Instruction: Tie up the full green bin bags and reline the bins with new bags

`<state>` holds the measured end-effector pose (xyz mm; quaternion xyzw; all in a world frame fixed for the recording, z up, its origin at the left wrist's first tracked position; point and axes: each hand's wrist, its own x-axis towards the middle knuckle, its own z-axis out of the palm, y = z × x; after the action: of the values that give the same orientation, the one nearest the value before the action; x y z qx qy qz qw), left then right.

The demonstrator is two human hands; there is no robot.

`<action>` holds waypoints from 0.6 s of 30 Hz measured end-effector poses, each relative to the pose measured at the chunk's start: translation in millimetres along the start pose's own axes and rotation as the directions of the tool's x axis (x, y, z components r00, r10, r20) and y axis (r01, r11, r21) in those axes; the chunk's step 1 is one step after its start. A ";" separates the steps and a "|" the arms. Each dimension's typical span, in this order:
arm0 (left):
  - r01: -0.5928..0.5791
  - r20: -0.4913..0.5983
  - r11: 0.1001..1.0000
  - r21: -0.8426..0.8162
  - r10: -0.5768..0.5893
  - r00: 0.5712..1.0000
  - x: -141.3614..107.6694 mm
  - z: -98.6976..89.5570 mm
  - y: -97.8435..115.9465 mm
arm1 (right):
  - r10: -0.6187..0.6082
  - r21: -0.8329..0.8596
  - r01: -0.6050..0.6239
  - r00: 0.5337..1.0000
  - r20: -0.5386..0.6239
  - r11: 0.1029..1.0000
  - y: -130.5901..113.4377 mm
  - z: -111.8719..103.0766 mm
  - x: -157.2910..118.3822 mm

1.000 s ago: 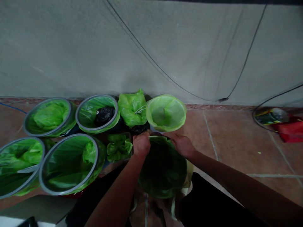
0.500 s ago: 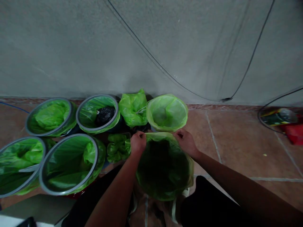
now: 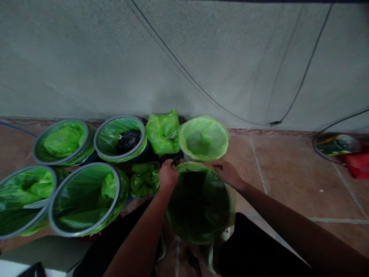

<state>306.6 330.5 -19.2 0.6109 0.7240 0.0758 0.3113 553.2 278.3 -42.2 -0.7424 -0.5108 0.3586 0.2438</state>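
Observation:
Between my forearms stands a dark bin lined with a green plastic bag [image 3: 201, 207], its opening facing up. My left hand [image 3: 169, 173] is at the liner's far left edge, its fingers pinched together; what lies between them is too small to make out. At the far right edge, my right hand [image 3: 226, 171] has its fingers closed on the liner's rim. Just beyond the hands, a smaller bin with a pale green liner [image 3: 204, 138] stands against the wall. A bunched green bag [image 3: 163, 132] with white strings sits to its left.
Several grey-rimmed bins with green liners [image 3: 85, 200] stand at the left. One holds a black bag [image 3: 129, 141]. Crumpled green bags [image 3: 144, 179] lie beside my left hand. Cables hang on the wall [image 3: 230, 57]. A red object [image 3: 357, 163] is at the far right.
The stretch of liner between my hands has dropped down over the far rim. My left fingers have moved slightly up off the edge. The view has shifted slightly.

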 end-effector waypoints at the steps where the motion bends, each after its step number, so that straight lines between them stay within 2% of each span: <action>1: -0.076 -0.046 0.997 -0.018 0.075 0.996 -2.0 -0.1 2.3 | -0.046 -0.101 0.043 0.998 -0.031 0.994 -3.2 -1.5 1.6; 3: -0.262 -0.078 0.964 -0.037 0.259 0.963 -6.5 1.9 6.3 | -0.139 -0.181 0.126 0.988 -0.060 0.975 -10.6 0.9 4.3; 4: -0.352 -0.059 0.935 -0.032 0.350 0.935 -9.0 3.8 7.7 | -0.203 -0.196 0.190 0.978 -0.047 0.962 -14.2 4.6 4.5; 6: -0.488 0.041 0.873 0.010 0.487 0.873 -14.1 8.4 9.0 | -0.312 -0.218 0.313 0.949 0.040 0.925 -19.3 15.4 1.8; 7: -0.526 0.108 0.849 0.045 0.519 0.848 -16.5 10.6 8.9 | -0.339 -0.236 0.353 0.936 0.098 0.906 -20.5 21.6 -1.1; 9: -0.541 0.227 0.830 0.136 0.505 0.833 -20.0 13.9 7.5 | -0.314 -0.306 0.359 0.931 0.187 0.882 -20.1 33.1 -8.1; 13: -0.426 0.311 0.863 0.272 0.340 0.887 -20.0 16.8 3.9 | -0.166 -0.429 0.252 0.959 0.229 0.868 -16.3 45.4 -14.4; 16: -0.346 0.335 0.889 0.299 0.241 0.911 -18.4 17.3 4.1 | -0.181 -0.379 0.261 0.955 0.233 0.888 -17.5 42.5 -9.1; 18: -0.313 0.328 0.902 0.296 0.212 0.921 -19.3 15.2 6.0 | -0.230 -0.324 0.277 0.957 0.177 0.904 -18.7 32.9 -5.2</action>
<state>321.0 309.8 -21.4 0.7528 0.5831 -0.0993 0.2888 515.4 280.0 -47.7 -0.6747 -0.6733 0.2776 0.1195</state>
